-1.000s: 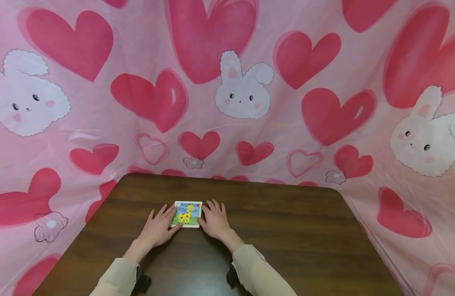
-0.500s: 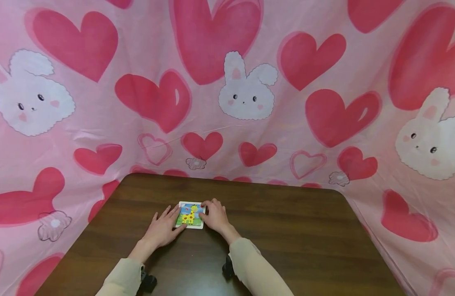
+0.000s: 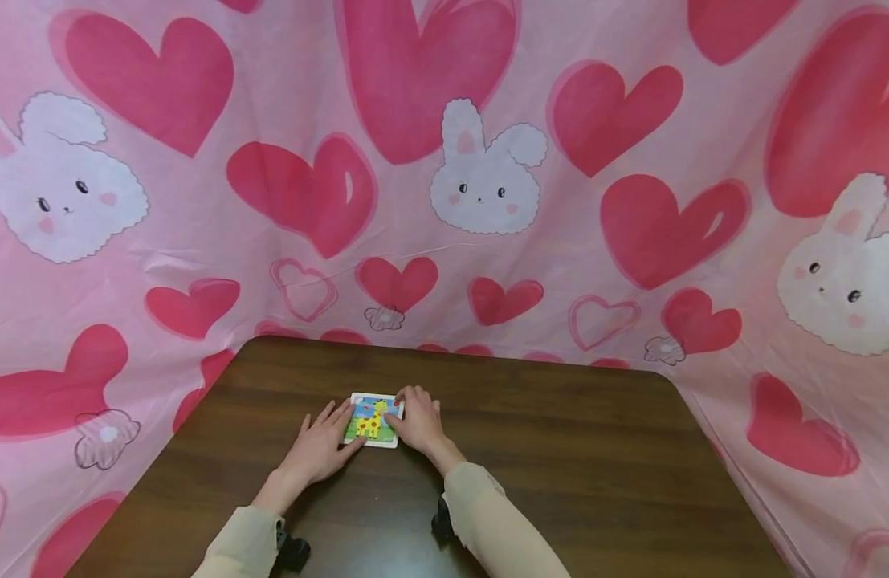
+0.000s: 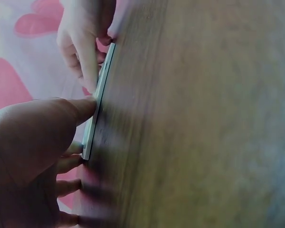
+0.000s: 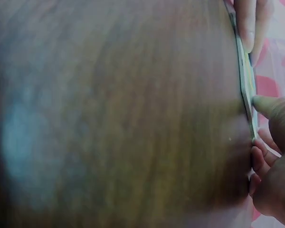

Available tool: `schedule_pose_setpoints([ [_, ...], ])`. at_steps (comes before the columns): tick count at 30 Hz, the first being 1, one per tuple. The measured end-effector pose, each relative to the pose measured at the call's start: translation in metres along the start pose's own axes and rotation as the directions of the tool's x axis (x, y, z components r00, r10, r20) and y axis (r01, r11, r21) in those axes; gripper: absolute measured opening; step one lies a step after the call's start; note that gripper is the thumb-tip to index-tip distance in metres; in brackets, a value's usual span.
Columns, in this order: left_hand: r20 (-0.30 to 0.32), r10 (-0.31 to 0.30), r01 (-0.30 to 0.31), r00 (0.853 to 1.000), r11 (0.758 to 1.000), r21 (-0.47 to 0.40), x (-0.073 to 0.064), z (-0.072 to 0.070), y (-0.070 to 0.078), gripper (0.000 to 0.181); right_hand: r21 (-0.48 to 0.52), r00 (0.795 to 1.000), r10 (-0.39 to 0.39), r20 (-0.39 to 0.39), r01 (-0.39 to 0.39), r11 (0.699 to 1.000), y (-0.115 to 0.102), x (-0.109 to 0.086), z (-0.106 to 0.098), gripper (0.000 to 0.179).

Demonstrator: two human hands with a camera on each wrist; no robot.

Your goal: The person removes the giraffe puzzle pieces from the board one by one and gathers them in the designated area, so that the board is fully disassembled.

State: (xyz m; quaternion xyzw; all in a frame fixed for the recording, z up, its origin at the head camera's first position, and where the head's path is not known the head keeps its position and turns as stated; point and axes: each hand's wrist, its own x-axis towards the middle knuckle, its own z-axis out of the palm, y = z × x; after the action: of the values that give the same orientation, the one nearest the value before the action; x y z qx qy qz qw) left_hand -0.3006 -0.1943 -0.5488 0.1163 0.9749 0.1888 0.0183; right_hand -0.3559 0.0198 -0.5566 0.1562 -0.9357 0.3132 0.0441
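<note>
A small square picture board (image 3: 372,428) lies flat on the table. It has a white border and shows a yellow giraffe with red spots on blue and green. My left hand (image 3: 318,447) rests along its left side with fingers spread, thumb on the near edge. At the right side, my right hand (image 3: 422,421) grips the board, its thumb over the picture and the index finger by the far right corner. The left wrist view shows the board's thin edge (image 4: 100,90) from the side. In the right wrist view, the right thumb (image 5: 266,104) presses on the face while the other fingers curl against the table.
The dark wooden table (image 3: 560,449) extends widely around both hands. A pink cloth (image 3: 401,225) printed with red hearts and white rabbits hangs behind and along the sides. Each forearm has a beige sleeve (image 3: 495,514), with a black wrist camera (image 3: 292,554) under the cuff.
The right hand has gone from lying flat beside the board to curled fingers, with its thumb moved left onto the picture. The left hand keeps its place. The whole view has shifted slightly.
</note>
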Motion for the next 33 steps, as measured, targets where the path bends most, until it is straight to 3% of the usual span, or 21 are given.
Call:
schedule_pose_setpoints([
  [10, -0.03, 0.044, -0.041, 0.999, 0.994, 0.101, -0.002, -0.003, 0.003, 0.078, -0.038, 0.998, -0.039, -0.048, 0.037, 0.999, 0.003, -0.001, 0.008, 0.037],
  [17, -0.029, 0.082, -0.078, 0.996, 0.987, 0.137, -0.003, -0.002, 0.004, 0.078, 0.009, 0.996, -0.046, -0.074, 0.047, 0.999, 0.005, -0.003, 0.012, 0.032],
  [26, -0.028, 0.087, -0.082, 0.996, 0.986, 0.148, 0.0, 0.002, 0.001, 0.079, 0.058, 0.995, 0.005, -0.102, 0.0, 0.998, 0.001, -0.004, 0.014, 0.034],
  [33, -0.017, 0.072, -0.068, 0.997, 0.985, 0.156, 0.001, 0.004, 0.0, 0.08, -0.007, 0.994, 0.008, -0.113, -0.009, 1.0, -0.002, -0.006, 0.013, 0.035],
])
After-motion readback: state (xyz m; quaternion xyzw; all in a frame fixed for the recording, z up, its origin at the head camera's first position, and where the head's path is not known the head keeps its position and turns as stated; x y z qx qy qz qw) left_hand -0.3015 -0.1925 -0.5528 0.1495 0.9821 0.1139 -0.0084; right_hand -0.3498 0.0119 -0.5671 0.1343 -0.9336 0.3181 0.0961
